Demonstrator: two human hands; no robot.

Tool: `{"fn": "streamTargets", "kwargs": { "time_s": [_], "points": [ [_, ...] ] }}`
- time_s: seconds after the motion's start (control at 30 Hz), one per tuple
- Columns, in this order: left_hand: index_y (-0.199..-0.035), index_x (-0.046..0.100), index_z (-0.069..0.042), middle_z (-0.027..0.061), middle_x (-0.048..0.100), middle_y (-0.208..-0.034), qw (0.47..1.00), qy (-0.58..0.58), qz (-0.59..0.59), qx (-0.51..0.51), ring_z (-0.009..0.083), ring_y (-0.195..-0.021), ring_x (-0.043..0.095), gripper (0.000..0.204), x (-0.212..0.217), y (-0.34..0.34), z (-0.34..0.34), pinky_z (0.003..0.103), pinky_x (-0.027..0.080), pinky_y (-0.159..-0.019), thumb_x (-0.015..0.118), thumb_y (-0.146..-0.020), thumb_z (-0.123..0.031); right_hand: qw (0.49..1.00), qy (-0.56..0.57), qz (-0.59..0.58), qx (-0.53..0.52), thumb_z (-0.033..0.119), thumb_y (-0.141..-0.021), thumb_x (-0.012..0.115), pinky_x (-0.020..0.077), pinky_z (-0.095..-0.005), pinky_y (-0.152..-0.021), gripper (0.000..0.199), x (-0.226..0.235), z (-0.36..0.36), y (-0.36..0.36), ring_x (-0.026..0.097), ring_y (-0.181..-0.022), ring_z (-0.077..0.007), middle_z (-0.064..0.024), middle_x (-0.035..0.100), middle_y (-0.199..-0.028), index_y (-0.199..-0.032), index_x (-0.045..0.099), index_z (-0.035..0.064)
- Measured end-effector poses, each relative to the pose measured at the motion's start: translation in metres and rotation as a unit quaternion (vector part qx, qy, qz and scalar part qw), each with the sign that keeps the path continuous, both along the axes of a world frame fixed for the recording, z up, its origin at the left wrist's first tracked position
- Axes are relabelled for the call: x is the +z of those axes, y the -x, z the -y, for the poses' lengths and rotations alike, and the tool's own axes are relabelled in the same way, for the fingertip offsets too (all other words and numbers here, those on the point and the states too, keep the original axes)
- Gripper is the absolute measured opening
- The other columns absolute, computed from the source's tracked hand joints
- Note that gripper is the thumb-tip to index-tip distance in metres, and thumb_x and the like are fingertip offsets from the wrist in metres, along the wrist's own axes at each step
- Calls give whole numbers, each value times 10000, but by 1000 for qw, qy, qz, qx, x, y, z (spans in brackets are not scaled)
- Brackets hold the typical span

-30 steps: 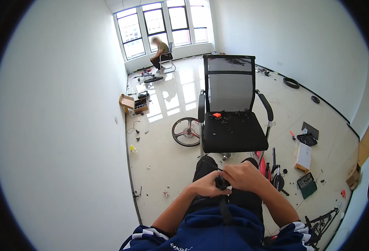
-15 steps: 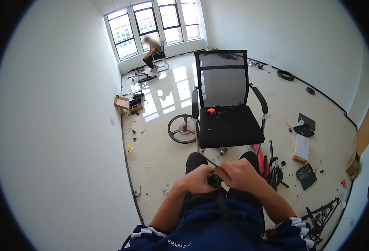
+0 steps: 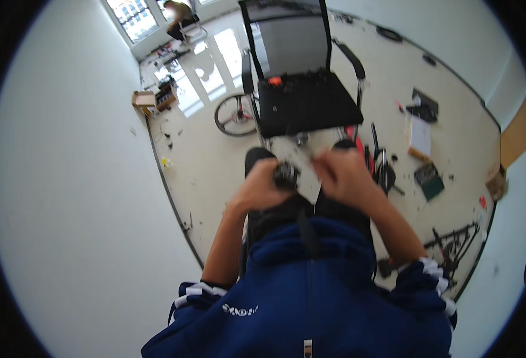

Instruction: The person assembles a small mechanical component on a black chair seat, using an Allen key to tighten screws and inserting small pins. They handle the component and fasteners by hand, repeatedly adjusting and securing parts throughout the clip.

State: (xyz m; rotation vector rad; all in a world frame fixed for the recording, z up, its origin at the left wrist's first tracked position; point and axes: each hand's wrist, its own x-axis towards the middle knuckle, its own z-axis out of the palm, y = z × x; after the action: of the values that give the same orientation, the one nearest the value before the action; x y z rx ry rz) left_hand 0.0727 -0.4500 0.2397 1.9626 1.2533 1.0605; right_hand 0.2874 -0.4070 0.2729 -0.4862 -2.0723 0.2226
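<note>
Now we see both hands held close together above the lap, over the knees in dark trousers. Our left hand point(image 3: 262, 190) has its fingers closed around a small round black part point(image 3: 286, 175), which sits at the top of the fist, just in front of the knees. Our right hand point(image 3: 342, 174) is just beside it, blurred, with the fingers bent toward the part; we cannot tell if they grip anything. In front of us stands a black office chair with a mesh back and armrests point(image 3: 302, 89), and a small orange object point(image 3: 275, 80) lies on its seat. A round wheel-like base point(image 3: 234, 114) lies on the pale floor point(image 3: 197, 161) at the left of the chair. Tools and flat packages are scattered on the floor at the right.
</note>
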Motion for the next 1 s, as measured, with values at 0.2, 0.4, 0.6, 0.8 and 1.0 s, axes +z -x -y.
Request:
{"fn": "streamTargets", "kwargs": {
  "time_s": [0.2,0.4,0.6,0.8,1.0],
  "points": [
    [-798,625,10,119,593,-685,978,-150,-13,147,215,-565,563,207,31,-35,3,318,430,-544,804,-752,-82,837,457,-267,141,256,-1025,577,272,-210,-404,425,1,-8,4,377,-433,-10,51,450,-519,-647,507,75],
    [-775,595,21,93,512,-639,946,-238,-22,219,199,-534,455,241,19,-43,4,295,381,-519,805,-733,-88,777,524,-297,182,295,-1034,555,296,-208,-398,415,5,-5,20,377,-424,-17,38,460,-518,-679,520,82],
    [-787,584,4,126,527,-649,940,-255,-46,222,262,-538,496,220,18,-45,6,318,405,-527,776,-696,-57,797,504,-292,162,282,-1037,554,328,-214,-413,424,5,-4,29,378,-443,-17,39,446,-519,-671,502,76],
    [-745,591,-50,74,597,-674,924,-269,-90,255,280,-621,593,248,18,-44,4,372,465,-554,783,-611,-134,843,450,-276,104,285,-1032,576,320,-207,-438,439,-3,-8,31,377,-466,-4,53,427,-525,-660,483,71],
    [-748,583,-66,43,595,-686,905,-309,-105,271,257,-639,592,256,14,-45,3,367,460,-554,784,-609,-143,827,477,-286,84,280,-1028,586,274,-221,-437,437,-2,-5,33,359,-489,2,60,420,-534,-659,487,68]
  ]
}}
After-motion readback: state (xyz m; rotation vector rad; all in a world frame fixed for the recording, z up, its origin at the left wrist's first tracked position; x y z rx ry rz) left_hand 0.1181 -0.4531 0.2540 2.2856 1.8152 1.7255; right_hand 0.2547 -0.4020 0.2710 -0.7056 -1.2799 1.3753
